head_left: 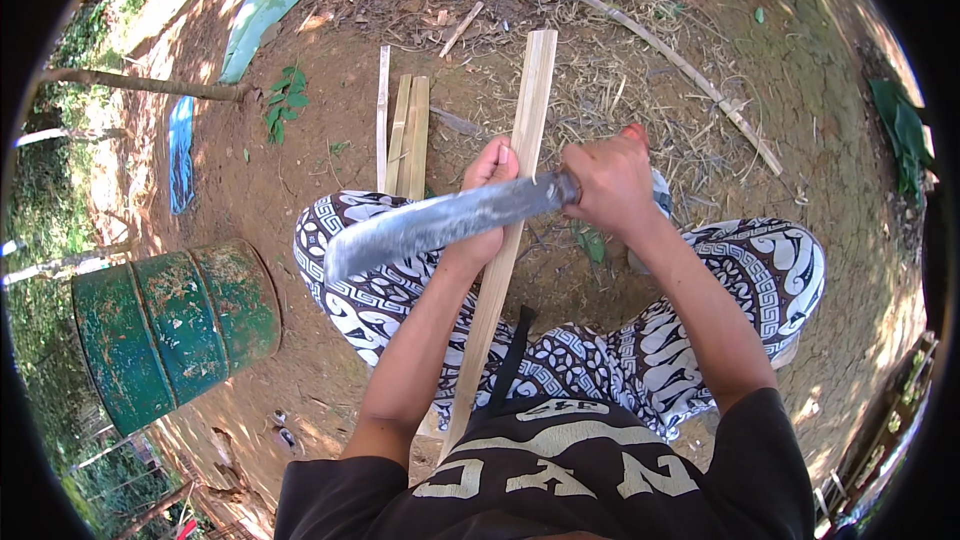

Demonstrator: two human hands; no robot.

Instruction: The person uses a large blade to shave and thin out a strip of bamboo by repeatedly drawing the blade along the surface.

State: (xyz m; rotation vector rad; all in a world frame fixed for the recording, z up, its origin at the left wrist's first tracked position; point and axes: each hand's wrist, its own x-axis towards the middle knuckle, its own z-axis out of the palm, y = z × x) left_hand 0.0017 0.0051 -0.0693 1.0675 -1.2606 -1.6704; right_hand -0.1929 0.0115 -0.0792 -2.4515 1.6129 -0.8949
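slat [520, 130] in left grip [490, 165]; right grip [610, 180] holds machete [440, 225].

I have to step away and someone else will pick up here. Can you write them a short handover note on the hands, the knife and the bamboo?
Left hand: closed around the long bamboo slat, which runs between the knees.
Right hand: grip on the handle of the big knife, blade lying across the slat toward the left.
Done: three thinner strips lie on the ground to the left.
Left: the held slat looks whole.
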